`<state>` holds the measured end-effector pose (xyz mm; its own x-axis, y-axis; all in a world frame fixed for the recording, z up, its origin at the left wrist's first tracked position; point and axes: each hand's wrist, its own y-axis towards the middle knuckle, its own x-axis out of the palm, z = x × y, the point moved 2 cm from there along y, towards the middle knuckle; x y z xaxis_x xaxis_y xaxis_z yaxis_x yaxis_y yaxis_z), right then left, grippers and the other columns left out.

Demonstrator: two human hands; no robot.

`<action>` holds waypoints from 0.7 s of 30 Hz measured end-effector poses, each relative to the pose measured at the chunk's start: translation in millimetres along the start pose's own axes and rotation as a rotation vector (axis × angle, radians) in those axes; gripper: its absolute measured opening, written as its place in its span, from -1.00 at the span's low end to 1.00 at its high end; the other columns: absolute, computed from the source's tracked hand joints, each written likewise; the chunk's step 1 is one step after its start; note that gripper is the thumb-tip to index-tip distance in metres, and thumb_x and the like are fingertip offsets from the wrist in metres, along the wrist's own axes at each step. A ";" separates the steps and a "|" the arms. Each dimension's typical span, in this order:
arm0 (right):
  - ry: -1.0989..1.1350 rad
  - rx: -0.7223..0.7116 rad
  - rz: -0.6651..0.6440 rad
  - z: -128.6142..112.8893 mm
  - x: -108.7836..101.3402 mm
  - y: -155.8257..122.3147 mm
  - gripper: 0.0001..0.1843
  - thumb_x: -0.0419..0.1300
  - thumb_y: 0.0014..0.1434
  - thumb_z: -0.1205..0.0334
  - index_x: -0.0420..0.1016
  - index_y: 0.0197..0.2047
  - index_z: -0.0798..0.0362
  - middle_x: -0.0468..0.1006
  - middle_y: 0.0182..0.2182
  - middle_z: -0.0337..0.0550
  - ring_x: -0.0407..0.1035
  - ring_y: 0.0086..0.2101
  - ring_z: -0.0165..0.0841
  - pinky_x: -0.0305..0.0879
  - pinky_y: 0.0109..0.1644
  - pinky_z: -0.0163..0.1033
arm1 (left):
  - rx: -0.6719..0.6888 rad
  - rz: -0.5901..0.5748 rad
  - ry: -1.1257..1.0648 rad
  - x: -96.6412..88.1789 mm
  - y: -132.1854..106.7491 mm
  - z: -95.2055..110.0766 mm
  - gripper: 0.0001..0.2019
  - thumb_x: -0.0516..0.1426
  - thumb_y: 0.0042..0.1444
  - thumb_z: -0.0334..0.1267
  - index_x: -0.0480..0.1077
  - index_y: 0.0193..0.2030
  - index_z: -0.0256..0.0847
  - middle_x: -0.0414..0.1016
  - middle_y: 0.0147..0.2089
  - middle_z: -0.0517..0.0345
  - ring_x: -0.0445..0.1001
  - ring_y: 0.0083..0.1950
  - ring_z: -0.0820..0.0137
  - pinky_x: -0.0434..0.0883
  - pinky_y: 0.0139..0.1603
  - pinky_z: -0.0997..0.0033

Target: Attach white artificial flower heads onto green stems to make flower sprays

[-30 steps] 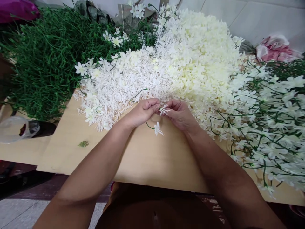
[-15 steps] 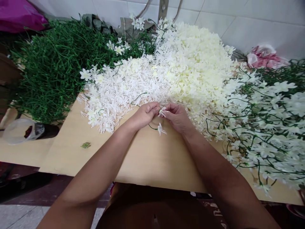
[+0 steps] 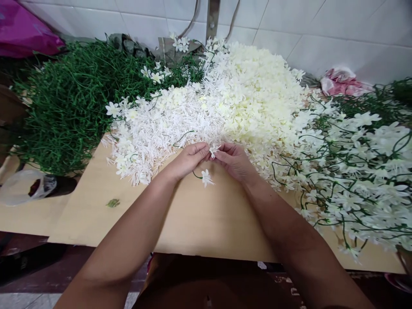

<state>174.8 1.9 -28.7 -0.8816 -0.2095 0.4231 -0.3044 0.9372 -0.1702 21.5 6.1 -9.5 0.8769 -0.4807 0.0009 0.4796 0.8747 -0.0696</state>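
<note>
My left hand [image 3: 192, 159] is closed in a pinch on a green artificial flower stem, mostly hidden by the fingers. One end of that stem curves out below and carries a white flower [image 3: 206, 177]; its other end arcs up over the white pieces. My right hand [image 3: 234, 159] pinches a small white artificial flower [image 3: 214, 149] right against the left fingertips. Just beyond both hands lies a heap of thin white stamen pieces [image 3: 180, 116], and to its right a pile of cream-white petals [image 3: 257, 86].
Green plastic stems [image 3: 64, 103] are heaped at the left. Finished flowers on stems [image 3: 357, 184] spread over the right. A clear plastic tub [image 3: 19, 187] stands at the left edge, near a small green scrap [image 3: 113, 202] on the cardboard [image 3: 206, 227]. A tiled wall [image 3: 289, 21] rises behind.
The whole view has shifted slightly. Both hands stay together at the same spot, with the right fingers closer around the flower. The hanging flower has swung a little left.
</note>
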 end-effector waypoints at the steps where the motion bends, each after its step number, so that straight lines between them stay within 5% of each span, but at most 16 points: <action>1: -0.007 0.003 -0.001 -0.1 -0.2 0.3 -0.64 0.54 -0.26 0.06 0.50 -0.52 0.06 0.58 -0.54 -0.30 0.44 -0.46 -0.48 0.38 -0.21 -0.31 | 0.004 -0.004 0.024 -0.3 -0.1 1.0 -0.57 0.13 0.09 0.14 0.29 -0.47 -0.23 0.15 -0.54 0.31 0.06 -0.51 0.53 0.04 -0.48 0.49; 10: -0.022 0.044 0.044 1.9 1.9 0.7 -0.56 0.56 -0.40 0.12 0.41 -0.56 0.08 0.51 -0.62 -0.35 0.34 -0.56 -0.52 0.24 -0.44 -0.39 | -0.042 0.036 0.179 0.7 -0.7 4.0 -0.62 0.13 0.08 0.04 0.17 -0.55 -0.18 0.09 -0.57 0.31 0.04 -0.51 0.50 0.02 -0.51 0.48; 17: -0.105 0.023 0.101 4.2 4.2 0.6 -0.61 0.48 -0.26 0.12 0.37 -0.52 0.09 0.46 -0.62 -0.37 0.24 -0.59 -0.57 0.10 -0.51 -0.43 | -0.025 0.133 0.289 0.0 4.9 -2.4 -0.63 0.09 0.08 -0.01 0.14 -0.59 -0.18 0.09 -0.60 0.29 0.04 -0.52 0.49 0.05 -0.50 0.49; 21: -0.283 -0.048 0.120 -2.9 5.2 3.9 -0.76 0.37 -0.12 0.23 0.36 -0.50 0.08 0.43 -0.60 -0.38 0.30 -0.54 -0.53 0.21 -0.42 -0.38 | -0.037 0.143 0.174 3.7 2.9 -1.5 -0.58 0.13 0.06 0.11 0.20 -0.56 -0.18 0.11 -0.61 0.31 0.04 -0.54 0.50 0.03 -0.52 0.49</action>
<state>170.1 5.2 -24.6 -0.9776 -0.1600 0.1368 -0.1811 0.9705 -0.1589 26.0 6.8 -11.2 0.9156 -0.3580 -0.1831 0.3463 0.9335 -0.0935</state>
